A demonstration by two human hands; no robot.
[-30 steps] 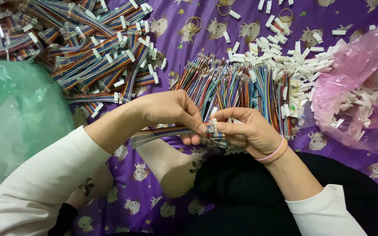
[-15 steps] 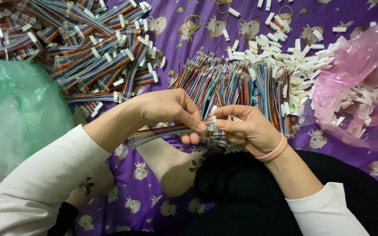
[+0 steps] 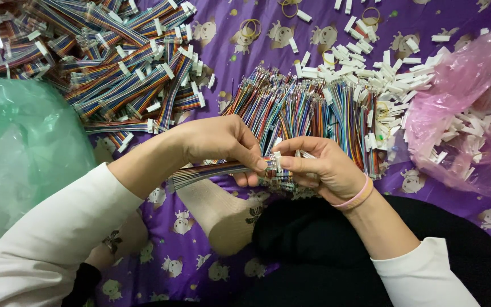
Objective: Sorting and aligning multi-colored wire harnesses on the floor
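Midway: ribbon cable (image 3: pixel 211 170) pinched by left hand (image 3: pixel 223 142), white connector (image 3: pixel 277 161) by right hand (image 3: pixel 319 167); finished cables (image 3: pixel 115 68) heaped upper left, bare wires (image 3: pixel 302 111) and loose connectors (image 3: pixel 387 68) left upper right.

Finished cables (image 3: pixel 115 62) far left; loose wires (image 3: pixel 308 113) centre; connectors (image 3: pixel 382 74) right.

Cloth (image 3: pixel 211 51) covering the floor: purple, printed with small white and tan cartoon animal figures. Ribbon cables (image 3: pixel 126 74), upper left: striped in red, blue, yellow, green and brown, each tipped white. Loose wires (image 3: pixel 308 113), centre: multicoloured, mixed red, blue, green, black and yellow. Connector housings (image 3: pixel 393 74), upper right: plain white. Plastic bag (image 3: pixel 473 85), right edge: translucent pink. Plastic bag (image 3: pixel 18 148), left edge: translucent green. Wristband (image 3: pixel 356 199), centre: pink. Sleeves (image 3: pixel 58 239): white. Rubber bands (image 3: pixel 250 27), top: tan.
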